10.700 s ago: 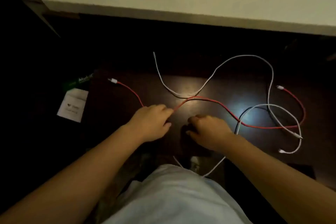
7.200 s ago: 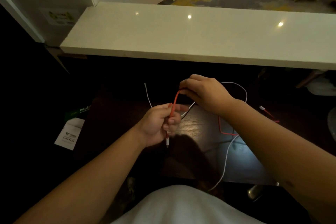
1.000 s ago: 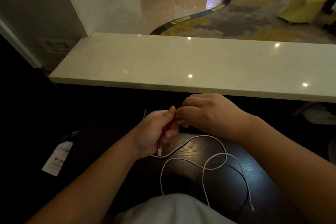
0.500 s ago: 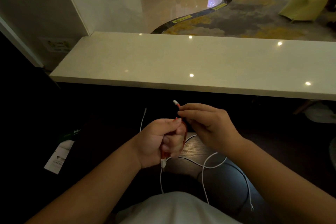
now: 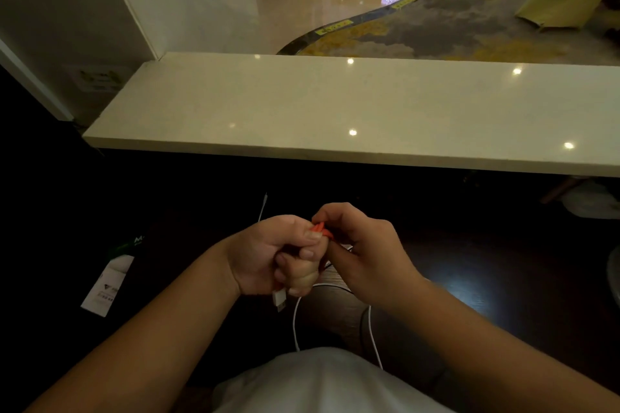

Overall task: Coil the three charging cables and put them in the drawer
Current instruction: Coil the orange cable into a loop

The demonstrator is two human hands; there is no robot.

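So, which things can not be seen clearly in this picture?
Head view only:
- Red cable: mostly hidden inside the left hand and behind the right hand.
- White cable: runs under the grey shirt.
- Drawer: not visible.
- Card: print too small.

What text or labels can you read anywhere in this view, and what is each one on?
"M": the only clear letter, white on the green-and-black packet; the rest is cut off in the dark.
White card: small logo and print, too blurred to read.
Wall sticker: green marks, unreadable.
Yellow floor tags: too small to read.
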